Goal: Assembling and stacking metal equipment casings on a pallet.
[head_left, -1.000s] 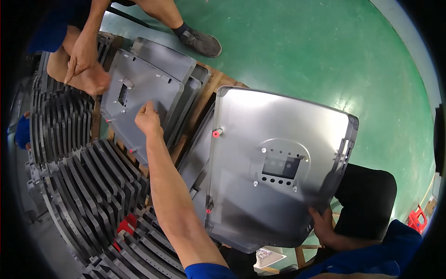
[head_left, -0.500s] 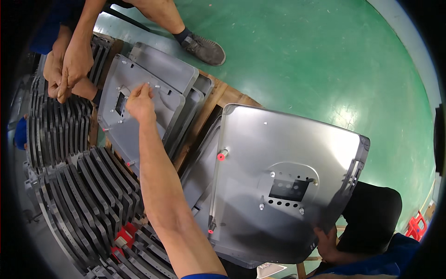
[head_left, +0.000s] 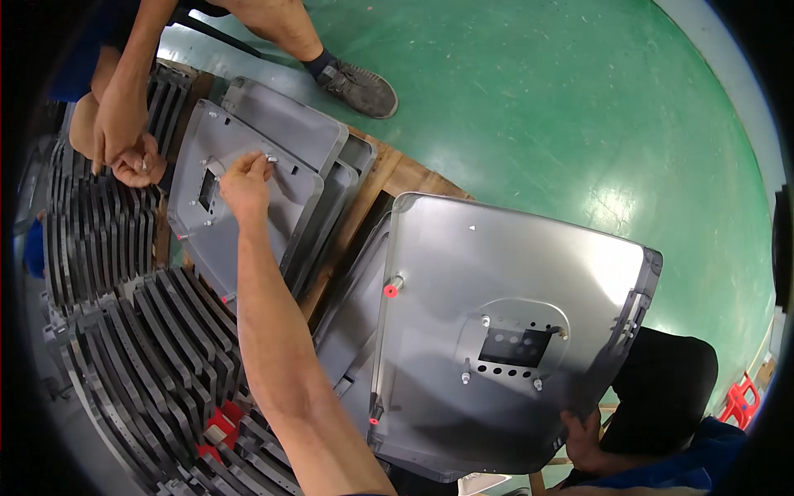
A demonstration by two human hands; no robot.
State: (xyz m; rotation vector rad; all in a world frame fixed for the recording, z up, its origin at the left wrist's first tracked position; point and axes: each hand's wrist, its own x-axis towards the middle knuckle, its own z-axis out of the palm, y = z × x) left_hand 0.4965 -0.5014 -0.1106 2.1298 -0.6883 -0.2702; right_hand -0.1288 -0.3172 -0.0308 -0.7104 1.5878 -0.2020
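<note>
My left hand (head_left: 248, 186) reaches over a grey sheet-metal panel (head_left: 273, 236) on the far left stack. Thumb and fingers are pinched together at a small silver cylindrical piece (head_left: 271, 158) at the panel's face; whether it is fixed there I cannot tell. A brighter metal panel (head_left: 438, 273) lies tilted in front of me, with a rectangular cutout (head_left: 514, 347), several small posts and two red-tipped posts along its left side. My right hand (head_left: 584, 438) is closed round its lower right edge, with the fingertips partly hidden.
A co-worker's hands (head_left: 124, 140) are at the upper left, and their shoe (head_left: 360, 87) is on the green floor (head_left: 529, 107). Wooden pallet boards (head_left: 409, 175) lie under the panels. Rows of curved dark metal strips (head_left: 157, 331) stand at the left. A red plastic stool (head_left: 742, 403) is at the far right.
My left hand has shifted slightly left and down in the picture, its fingertips now at the silver piece. The co-worker's hands have lowered and parted a little. My right hand keeps its hold.
</note>
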